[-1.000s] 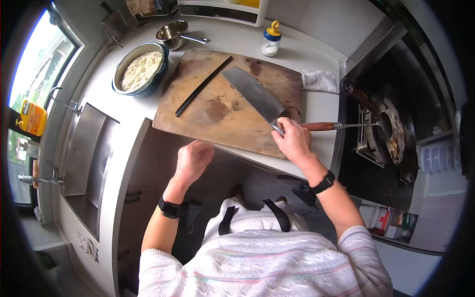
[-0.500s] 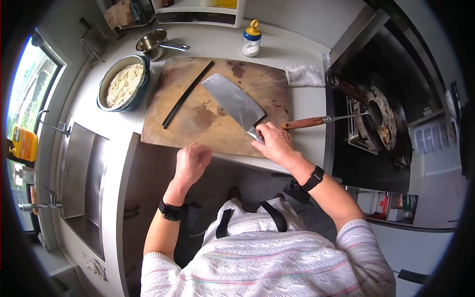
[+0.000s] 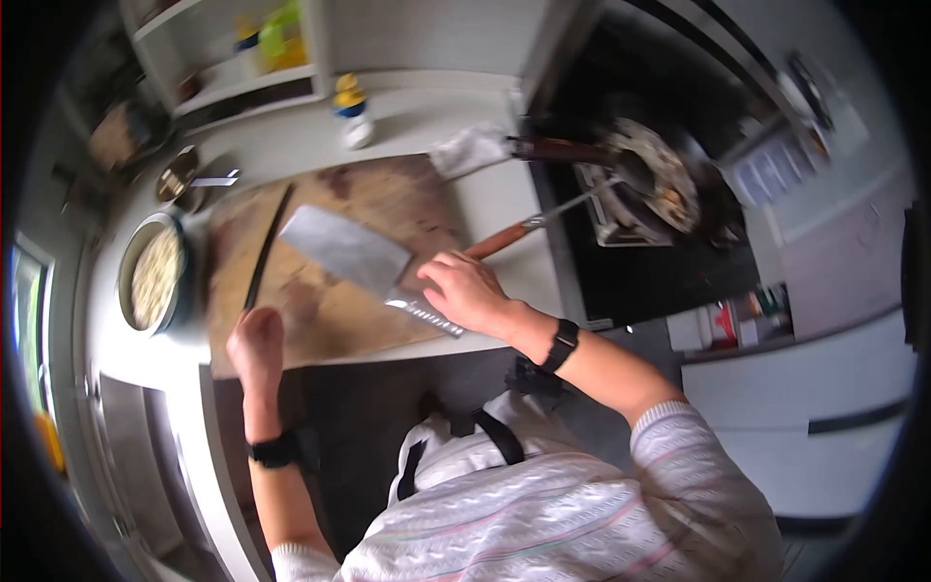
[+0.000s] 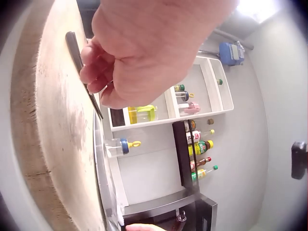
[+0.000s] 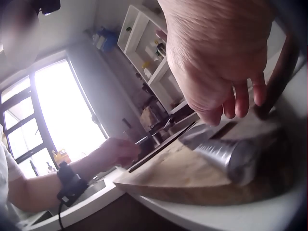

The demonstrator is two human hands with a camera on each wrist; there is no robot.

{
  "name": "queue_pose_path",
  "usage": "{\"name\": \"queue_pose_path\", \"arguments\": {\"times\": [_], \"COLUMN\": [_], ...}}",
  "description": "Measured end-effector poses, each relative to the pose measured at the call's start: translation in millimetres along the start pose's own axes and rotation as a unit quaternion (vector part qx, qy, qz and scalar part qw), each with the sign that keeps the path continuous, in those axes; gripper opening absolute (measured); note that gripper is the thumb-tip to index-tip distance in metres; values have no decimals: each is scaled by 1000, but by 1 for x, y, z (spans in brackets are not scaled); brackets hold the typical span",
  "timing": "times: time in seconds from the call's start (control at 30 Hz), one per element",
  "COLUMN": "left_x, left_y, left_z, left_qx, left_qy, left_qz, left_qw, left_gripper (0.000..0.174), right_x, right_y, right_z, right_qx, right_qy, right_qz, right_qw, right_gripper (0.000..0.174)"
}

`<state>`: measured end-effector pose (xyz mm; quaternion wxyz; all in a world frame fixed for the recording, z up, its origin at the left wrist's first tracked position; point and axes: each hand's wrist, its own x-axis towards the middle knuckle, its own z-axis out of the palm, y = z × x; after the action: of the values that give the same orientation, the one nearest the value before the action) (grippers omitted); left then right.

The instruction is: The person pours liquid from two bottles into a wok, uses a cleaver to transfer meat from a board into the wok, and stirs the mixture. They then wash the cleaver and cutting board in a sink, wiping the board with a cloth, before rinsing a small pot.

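Note:
A wide-bladed cleaver [image 3: 344,247] lies slantwise on the wooden cutting board [image 3: 388,199], its metal handle [image 5: 221,156] over the near edge. Just above that handle hovers my right hand [image 3: 470,291], fingers bent loosely and apart from it in the right wrist view. Its fingertips are close to the wooden handle [image 3: 499,240] of a long utensil reaching into the wok. At the board's left, my left hand [image 3: 258,349] is loosely curled beside the near end of the black chopsticks [image 3: 268,242]. The left wrist view shows its fingers [image 4: 91,72] overlapping the chopsticks [image 4: 74,50].
A wok [image 3: 684,175] with food stands on the stove at right. Left of the board is a basin [image 3: 126,281] of pale dough-like food, with a small steel pan [image 3: 179,179] behind it. A jar [image 3: 355,126] and a white cloth [image 3: 470,150] stand along the back.
My right hand has let go of the cleaver, which now lies on the board. My left hand has moved from the board's front edge left to the chopsticks. The head view has swung right.

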<state>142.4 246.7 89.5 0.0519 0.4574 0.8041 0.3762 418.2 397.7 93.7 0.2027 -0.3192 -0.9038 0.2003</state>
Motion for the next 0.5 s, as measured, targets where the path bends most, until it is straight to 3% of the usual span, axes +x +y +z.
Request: {"name": "queue_pose_path", "arguments": {"times": [0.13, 0.2, 0.23, 0.4, 0.43, 0.5], "left_x": [-11, -15, -17, -19, -18, -19], "left_y": [15, 13, 16, 31, 31, 32], "left_z": [8, 16, 20, 27, 29, 33], "left_qx": [-44, -50, -66, -104, -106, -170], "left_qy": [-46, -58, -67, -91, -95, -102], "left_qz": [35, 44, 29, 33, 35, 22], "left_qw": [997, 996, 995, 990, 989, 980], "left_gripper": [7, 7, 7, 7, 7, 7], "right_x": [7, 15, 15, 16, 12, 6], "right_y": [29, 33, 39, 45, 41, 25], "right_z": [-41, -55, -52, -54, -59, -81], "right_qx": [-181, -231, -232, -249, -241, -237], "right_qy": [-55, -183, -179, -212, -170, -177], "right_qz": [37, 111, 117, 48, 16, 5], "right_qw": [981, 949, 949, 944, 955, 955], "right_gripper": [14, 23, 23, 17, 14, 14]}}
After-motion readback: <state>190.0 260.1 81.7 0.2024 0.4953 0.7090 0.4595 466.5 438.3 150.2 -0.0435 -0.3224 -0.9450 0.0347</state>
